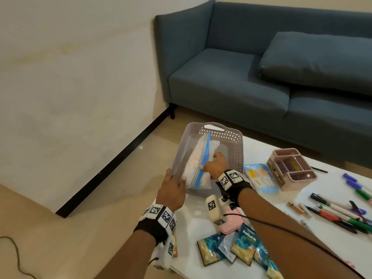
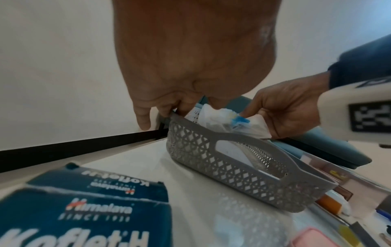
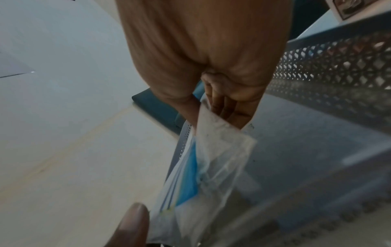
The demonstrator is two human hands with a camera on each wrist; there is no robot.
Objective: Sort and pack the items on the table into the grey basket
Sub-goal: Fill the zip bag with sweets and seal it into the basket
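Hands – bag w/in basket walls.

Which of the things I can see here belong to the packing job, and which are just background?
Job:
grey basket, left hand on its rim
zip bag, held by right hand
sachets
pens and markers
pink organiser
blue packet

Background:
sofa
cushion
floor cable

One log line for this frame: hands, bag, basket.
left hand: grips basket rim | right hand: holds bag in basket | sachets: on table
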